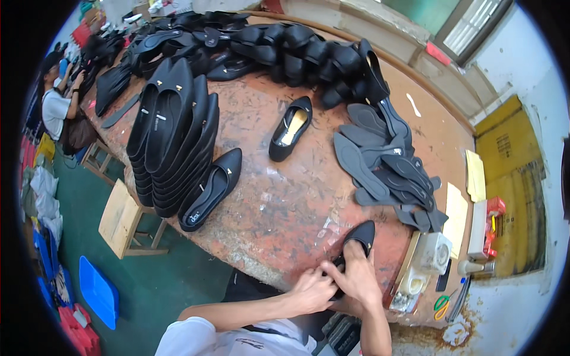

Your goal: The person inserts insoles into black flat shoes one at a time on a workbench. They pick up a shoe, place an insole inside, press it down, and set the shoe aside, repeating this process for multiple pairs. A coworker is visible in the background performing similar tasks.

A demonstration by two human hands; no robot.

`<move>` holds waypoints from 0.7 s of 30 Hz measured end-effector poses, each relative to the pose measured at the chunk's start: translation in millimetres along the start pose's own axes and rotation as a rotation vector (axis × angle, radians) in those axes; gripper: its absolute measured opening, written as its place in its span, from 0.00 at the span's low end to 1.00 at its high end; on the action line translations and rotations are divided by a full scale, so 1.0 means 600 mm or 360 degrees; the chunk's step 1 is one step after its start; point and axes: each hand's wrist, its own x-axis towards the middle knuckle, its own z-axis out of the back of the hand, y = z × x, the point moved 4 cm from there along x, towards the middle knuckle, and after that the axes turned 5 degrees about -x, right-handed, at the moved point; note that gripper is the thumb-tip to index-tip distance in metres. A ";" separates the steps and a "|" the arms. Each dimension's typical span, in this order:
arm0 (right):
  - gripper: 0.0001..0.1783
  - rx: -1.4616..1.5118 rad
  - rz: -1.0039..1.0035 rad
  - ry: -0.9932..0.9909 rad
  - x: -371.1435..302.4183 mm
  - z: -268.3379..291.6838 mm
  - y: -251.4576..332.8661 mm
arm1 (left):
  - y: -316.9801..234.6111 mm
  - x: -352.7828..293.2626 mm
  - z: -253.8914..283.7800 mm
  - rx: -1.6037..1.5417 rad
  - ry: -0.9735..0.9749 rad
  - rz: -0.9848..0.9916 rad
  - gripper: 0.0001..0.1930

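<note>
On my feed, the worn reddish counter [267,202] carries black shoes [169,130] — stacked left, heaped far — and grey insoles [355,164] right.

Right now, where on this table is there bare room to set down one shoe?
The table is bare between the stacked shoes and the lone shoe, and from there toward the held shoe. Crowded: far side, with heaped shoes; right side, with grey insoles.

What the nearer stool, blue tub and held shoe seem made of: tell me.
Nearer stool: probably wood, pale and matt, with straight tan legs. Blue tub: likely plastic, smooth and evenly coloured. Held shoe: black leather or synthetic lookalike, smooth at the toe; which, I can't tell.
</note>
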 end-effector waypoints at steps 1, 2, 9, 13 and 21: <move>0.28 0.0382 0.0072 0.0380 0.018 0.045 0.014 | 0.011 -0.023 0.050 -0.0053 -0.0111 0.0008 0.24; 0.24 0.0929 -0.0077 0.0278 0.026 0.073 0.004 | 0.021 -0.047 0.118 -0.0102 -0.0191 0.0006 0.21; 0.34 -0.0202 -0.0599 -0.0748 0.214 -0.017 -0.162 | 0.183 -0.163 0.370 0.0727 -0.0871 0.0295 0.15; 0.28 -0.0160 -0.0617 -0.0528 0.241 -0.022 -0.141 | 0.270 -0.248 0.361 0.0995 -0.0491 0.0692 0.15; 0.09 0.1806 -0.0510 -0.0930 0.030 0.065 -0.128 | 0.188 -0.067 0.346 0.0539 -0.0687 0.0429 0.29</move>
